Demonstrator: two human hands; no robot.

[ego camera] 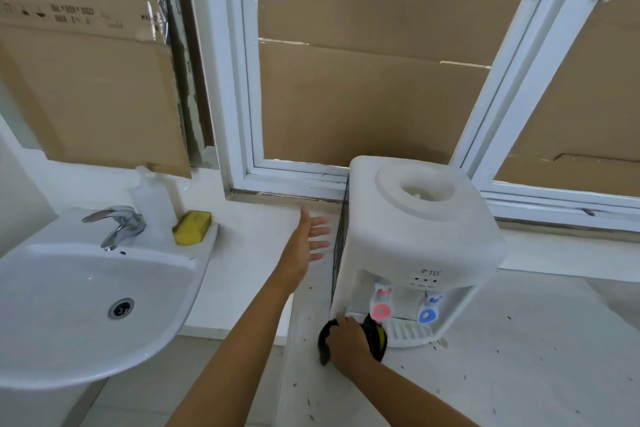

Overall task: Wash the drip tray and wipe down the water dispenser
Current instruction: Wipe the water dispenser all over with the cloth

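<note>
Water dispenser [412, 239]: on our counter [519, 340], drip tray [410, 333] seated at its base. Left hand [304, 243]: fingers spread, empty, beside it. Right hand [349, 343]: grips dark cloth [325, 343] against its lower corner.

Head view, downward, close over counter [519, 340]

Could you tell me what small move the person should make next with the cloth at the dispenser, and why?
Probably sweep the dark cloth up the water dispenser front corner. The right hand grips it at the base beside the drip tray, and the open left hand is by the dispenser's side, apparently ready to steady it.
</note>
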